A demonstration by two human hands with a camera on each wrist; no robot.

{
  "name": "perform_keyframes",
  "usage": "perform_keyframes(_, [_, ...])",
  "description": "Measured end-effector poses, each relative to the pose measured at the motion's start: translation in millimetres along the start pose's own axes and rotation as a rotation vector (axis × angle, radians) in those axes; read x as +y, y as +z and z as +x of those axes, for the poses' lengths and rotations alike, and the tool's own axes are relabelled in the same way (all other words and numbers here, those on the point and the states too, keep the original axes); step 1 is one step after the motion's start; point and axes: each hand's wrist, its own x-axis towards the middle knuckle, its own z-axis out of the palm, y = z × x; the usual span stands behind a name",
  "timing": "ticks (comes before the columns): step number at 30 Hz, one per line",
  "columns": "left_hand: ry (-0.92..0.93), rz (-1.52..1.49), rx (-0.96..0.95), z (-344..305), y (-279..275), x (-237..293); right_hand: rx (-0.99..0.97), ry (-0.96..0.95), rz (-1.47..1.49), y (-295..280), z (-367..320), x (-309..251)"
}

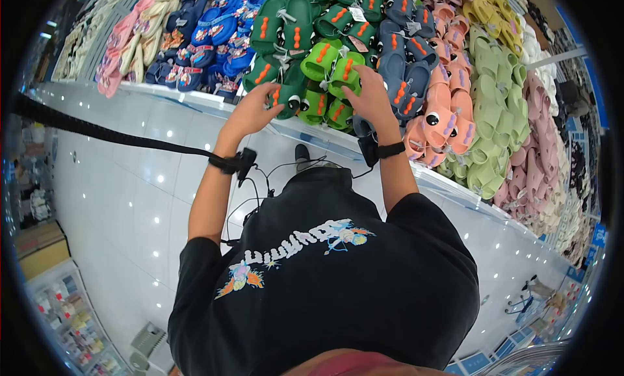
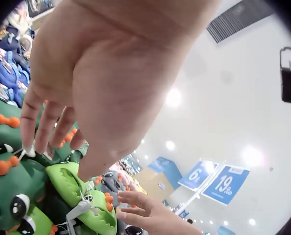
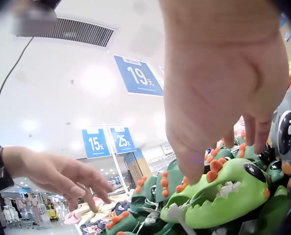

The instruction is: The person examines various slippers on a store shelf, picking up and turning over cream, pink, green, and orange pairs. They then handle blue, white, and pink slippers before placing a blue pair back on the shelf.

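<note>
My left hand (image 1: 255, 111) reaches over dark green crocodile-faced slippers (image 1: 265, 31) with orange ridges, fingers loosely bent and spread. In the left wrist view its fingertips overlap the dark green pairs. My right hand (image 1: 372, 98) is at the right side of a bright green slipper (image 1: 346, 69), which has the same ridges. Seen from the right wrist, the thumb comes down right at the top of the bright green slipper (image 3: 229, 196), with the other fingers beyond it. White ties and a tag (image 3: 177, 215) hang at its opening. Neither hand has its fingers curled round a slipper.
Grey-blue (image 1: 393, 41), salmon (image 1: 441, 113) and pale green slippers (image 1: 494, 103) are stacked to the right, blue clogs (image 1: 218, 28) to the left. The display's white edge (image 1: 195, 100) runs in front of me. A black strap (image 1: 110, 130) crosses the left side above the tiled floor (image 1: 130, 187).
</note>
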Motion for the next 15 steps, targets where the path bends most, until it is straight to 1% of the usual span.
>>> perform_keyframes(1, [0.081,0.072,-0.029,27,3,5,-0.013,-0.001,-0.043,3,8,6])
perform_keyframes(2, [0.086,0.076,-0.053,53,7,7,-0.072,0.016,-0.078,9,15,14])
perform_keyframes(3, [0.189,0.166,-0.046,80,12,9,-0.067,0.038,-0.077,10,20,15])
perform_keyframes(4, [0.296,0.253,-0.037,105,17,10,-0.137,0.082,-0.071,11,27,17])
perform_keyframes(5, [0.306,0.252,-0.055,126,23,12,-0.208,0.125,-0.065,13,33,18])
perform_keyframes(8, [0.274,0.480,-0.277,180,38,17,-0.195,0.176,-0.071,22,39,27])
perform_keyframes(9, [0.283,0.479,-0.287,190,42,18,-0.190,0.183,-0.076,23,39,29])
perform_keyframes(11, [0.204,0.583,-0.464,208,48,18,-0.179,0.207,-0.087,24,39,29])
perform_keyframes(12, [0.277,0.569,-0.403,212,53,11,-0.189,0.196,-0.096,23,39,29])
perform_keyframes(15, [0.261,0.553,-0.466,223,54,13,-0.189,0.203,-0.111,12,41,21])
